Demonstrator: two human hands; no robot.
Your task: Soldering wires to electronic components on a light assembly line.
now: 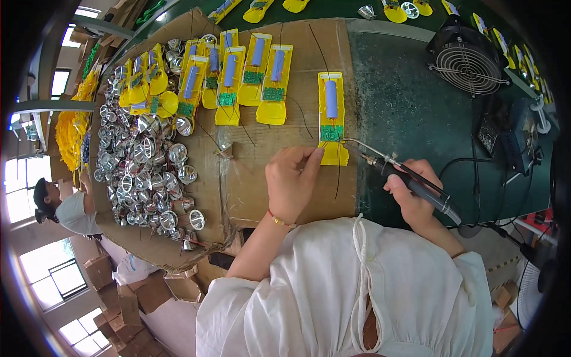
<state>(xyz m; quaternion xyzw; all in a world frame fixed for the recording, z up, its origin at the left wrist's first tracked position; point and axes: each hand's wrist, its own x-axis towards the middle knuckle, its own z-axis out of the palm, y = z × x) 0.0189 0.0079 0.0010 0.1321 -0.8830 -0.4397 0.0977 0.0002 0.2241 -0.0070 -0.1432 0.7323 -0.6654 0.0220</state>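
A yellow plastic housing point(335, 156) lies on the cardboard, a blue cylindrical battery point(331, 100) and a green circuit board point(331, 132) inside it. Thin dark wires stick out past both its ends. My left hand point(292, 181) is closed, thumb and fingers pinching the housing's lower left edge. In my right hand point(414, 189) is a black soldering iron point(439, 203) with a thin bent metal tube point(363, 144) clamped along it. The tube's end reaches the right side of the circuit board, close to a dark wire. What exactly the tip touches is too small to tell.
Several similar yellow housings point(275, 86) stand in rows to the left, beside a large pile of silvery reflector cups point(143, 172). A black fan with a wire grille point(468, 68) is at the back right. Cables point(476, 172) trail over the green tabletop point(392, 83). Another person point(74, 208) is far left.
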